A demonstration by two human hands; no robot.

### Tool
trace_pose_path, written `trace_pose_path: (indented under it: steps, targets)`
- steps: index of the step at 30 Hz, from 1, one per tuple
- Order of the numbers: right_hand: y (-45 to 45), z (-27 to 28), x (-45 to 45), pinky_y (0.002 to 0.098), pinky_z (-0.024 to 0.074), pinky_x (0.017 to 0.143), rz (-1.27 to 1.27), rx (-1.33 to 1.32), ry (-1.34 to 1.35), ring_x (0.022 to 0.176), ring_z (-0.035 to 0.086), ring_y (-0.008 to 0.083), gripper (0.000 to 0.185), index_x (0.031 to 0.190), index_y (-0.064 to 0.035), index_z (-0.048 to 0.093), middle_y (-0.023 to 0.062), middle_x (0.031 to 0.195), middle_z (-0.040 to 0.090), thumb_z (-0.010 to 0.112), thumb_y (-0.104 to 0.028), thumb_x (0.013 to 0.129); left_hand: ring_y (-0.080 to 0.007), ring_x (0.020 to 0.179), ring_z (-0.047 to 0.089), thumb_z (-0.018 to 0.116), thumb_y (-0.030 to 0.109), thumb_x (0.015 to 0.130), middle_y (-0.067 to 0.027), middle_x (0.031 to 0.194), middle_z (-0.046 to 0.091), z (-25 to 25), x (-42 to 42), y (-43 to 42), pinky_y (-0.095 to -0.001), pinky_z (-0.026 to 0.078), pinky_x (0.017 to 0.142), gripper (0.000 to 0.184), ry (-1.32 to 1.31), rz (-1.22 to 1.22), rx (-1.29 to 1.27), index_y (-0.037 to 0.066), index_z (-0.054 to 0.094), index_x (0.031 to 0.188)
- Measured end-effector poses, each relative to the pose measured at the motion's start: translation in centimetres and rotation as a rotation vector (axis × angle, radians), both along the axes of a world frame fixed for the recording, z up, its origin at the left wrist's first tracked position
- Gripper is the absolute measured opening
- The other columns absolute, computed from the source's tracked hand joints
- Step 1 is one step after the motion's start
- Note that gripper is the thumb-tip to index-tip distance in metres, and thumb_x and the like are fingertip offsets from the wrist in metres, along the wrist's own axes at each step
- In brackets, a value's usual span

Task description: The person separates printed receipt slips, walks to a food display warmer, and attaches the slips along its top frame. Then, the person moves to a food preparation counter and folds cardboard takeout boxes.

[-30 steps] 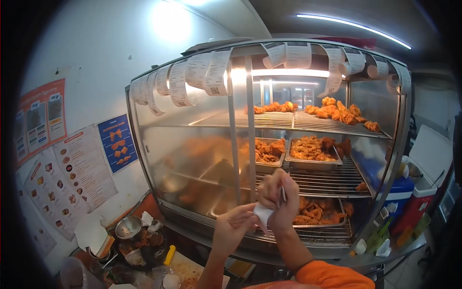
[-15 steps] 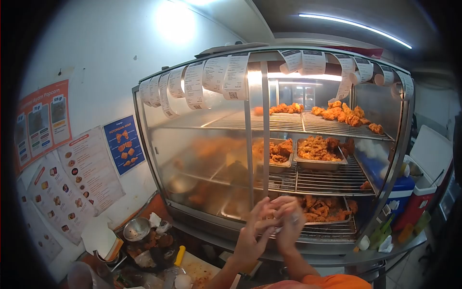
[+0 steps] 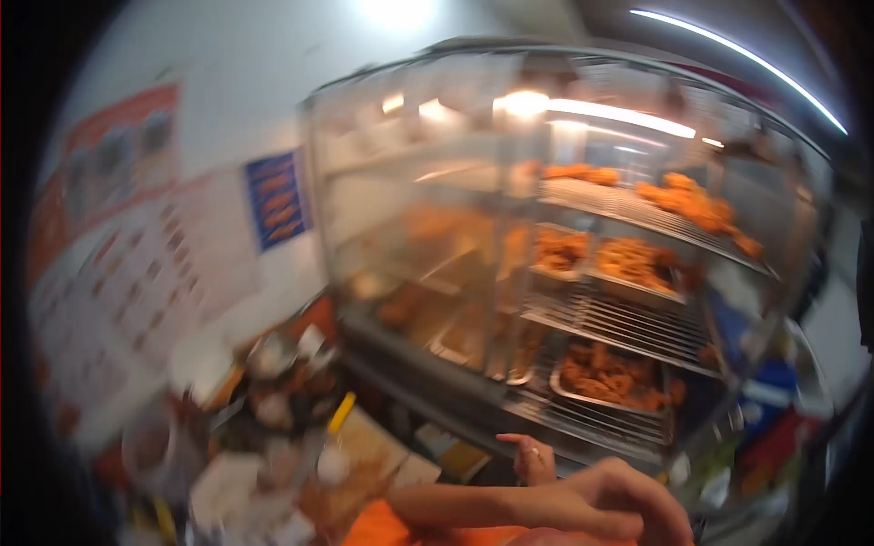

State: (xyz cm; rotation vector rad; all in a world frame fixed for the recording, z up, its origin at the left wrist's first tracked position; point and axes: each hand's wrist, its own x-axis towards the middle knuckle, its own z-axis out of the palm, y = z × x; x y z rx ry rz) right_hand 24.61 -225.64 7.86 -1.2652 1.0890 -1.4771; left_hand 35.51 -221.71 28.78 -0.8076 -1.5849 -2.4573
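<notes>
My left arm reaches across low in front of me. My left hand (image 3: 628,496) is bent down at the lower right, thumb and fingers apart, nothing visible in it; its fingertips are blurred. Beyond that forearm my right hand (image 3: 530,458) shows in part, with a ring on it. One finger stretches out to the left, the others are bent, and I see nothing held. Both hands are in front of the lower edge of a glass display cabinet (image 3: 428,382). Fried chicken fills a metal tray (image 3: 555,389) on its bottom level.
Wire shelves (image 3: 628,326) in the cabinet bear more fried chicken (image 3: 633,262). At left, a cluttered counter has a cutting board (image 3: 369,441), a yellow handle (image 3: 341,413) and a metal bowl (image 3: 271,355). Posters (image 3: 279,198) hang on the wall. A blue cooler (image 3: 765,391) stands at right.
My hands were together in front of the cabinet's lower shelves. They have come apart and dropped, my left arm now crossing to the right. The view has tilted and blurred.
</notes>
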Motion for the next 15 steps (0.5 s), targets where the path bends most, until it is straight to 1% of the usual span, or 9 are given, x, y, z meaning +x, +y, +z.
trace_pose_path:
  steps: [1,2,4,5,7,8,10,11,15]
  targets:
    - [0.6,-0.4,0.8,0.0204,0.0321,0.041,0.106,0.100,0.015,0.044,0.038,0.0055,0.040,0.110,-0.0020,0.058,-0.0020,0.054,0.043,0.041,-0.035,0.094,-0.0176,0.084,0.058,0.056,0.021,0.087,-0.0118,0.091,0.060,-0.3,-0.4,0.7,-0.0279,0.044,0.077,0.033,0.039,0.013,0.011,-0.007,0.055,0.103]
    - [1.0,-0.7,2.0,0.0206,0.0333,0.042,0.155,0.127,0.042,0.046,0.040,0.0061,0.035,0.110,-0.0066,0.059,-0.0006,0.056,0.045,0.041,-0.032,0.094,-0.0179,0.085,0.058,0.056,0.021,0.087,-0.0120,0.092,0.060,-0.8,-0.9,1.4,-0.0283,0.044,0.078,0.033,0.092,0.045,0.015,-0.007,0.055,0.103]
    - [1.2,-2.4,3.3,0.0228,0.0359,0.043,0.357,0.041,0.271,0.047,0.044,0.0073,0.031,0.112,-0.0098,0.058,0.0002,0.057,0.047,0.043,-0.030,0.093,-0.0186,0.087,0.057,0.057,0.021,0.086,-0.0124,0.094,0.059,-2.5,-1.3,2.2,-0.0289,0.043,0.079,0.033,0.210,0.204,-0.013,-0.007,0.056,0.103]
    - [1.3,-4.6,3.3,0.0228,0.0359,0.043,0.562,0.086,0.321,0.047,0.044,0.0073,0.031,0.112,-0.0098,0.058,0.0002,0.057,0.047,0.043,-0.030,0.093,-0.0190,0.088,0.057,0.057,0.021,0.086,-0.0127,0.094,0.059,-3.5,-1.4,2.9,-0.0293,0.043,0.080,0.033,0.264,0.320,-0.030,-0.007,0.056,0.103]
    - [1.1,-9.0,3.8,0.0271,0.0418,0.049,0.861,0.008,0.595,0.052,0.053,0.0137,0.027,0.107,-0.0076,0.060,0.0056,0.063,0.056,0.047,-0.026,0.091,-0.0196,0.090,0.056,0.057,0.022,0.086,-0.0131,0.096,0.059,-5.1,-1.3,4.6,-0.0300,0.042,0.081,0.033,0.331,0.576,-0.079,-0.006,0.056,0.102]
    - [2.2,-9.4,4.6,0.0271,0.0418,0.049,1.047,0.015,0.620,0.052,0.053,0.0137,0.027,0.107,-0.0076,0.060,0.0056,0.063,0.056,0.047,-0.026,0.091,-0.0200,0.091,0.056,0.057,0.022,0.086,-0.0134,0.097,0.058,-5.6,-0.8,5.9,-0.0303,0.042,0.082,0.033,0.351,0.707,-0.096,-0.006,0.056,0.102]
    - [5.0,-9.8,6.5,0.0317,0.0453,0.056,1.224,-0.062,1.000,0.060,0.059,0.0235,0.021,0.099,-0.0046,0.061,0.0118,0.071,0.061,0.051,-0.020,0.088,-0.0207,0.093,0.055,0.057,0.022,0.086,-0.0138,0.098,0.058,-6.4,0.2,8.8,-0.0310,0.041,0.083,0.033,0.358,0.965,-0.114,-0.006,0.056,0.102]
    - [6.7,-10.0,7.4,0.0317,0.0453,0.056,1.356,-0.097,1.012,0.060,0.059,0.0235,0.021,0.099,-0.0046,0.061,0.0118,0.071,0.061,0.051,-0.020,0.088,-0.0210,0.094,0.055,0.057,0.022,0.086,-0.0140,0.099,0.058,-6.6,0.8,10.8,-0.0313,0.041,0.084,0.033,0.362,1.092,-0.118,-0.006,0.056,0.102]
    - [13.9,-12.0,10.9,0.0363,0.0457,0.061,1.711,-0.515,0.883,0.071,0.060,0.0312,0.016,0.094,-0.0057,0.063,0.0165,0.082,0.061,0.050,-0.012,0.086,-0.0224,0.098,0.053,0.058,0.023,0.085,-0.0150,0.102,0.057,-7.5,2.4,20.4,-0.0327,0.039,0.086,0.033,0.348,1.526,-0.141,-0.005,0.056,0.101]
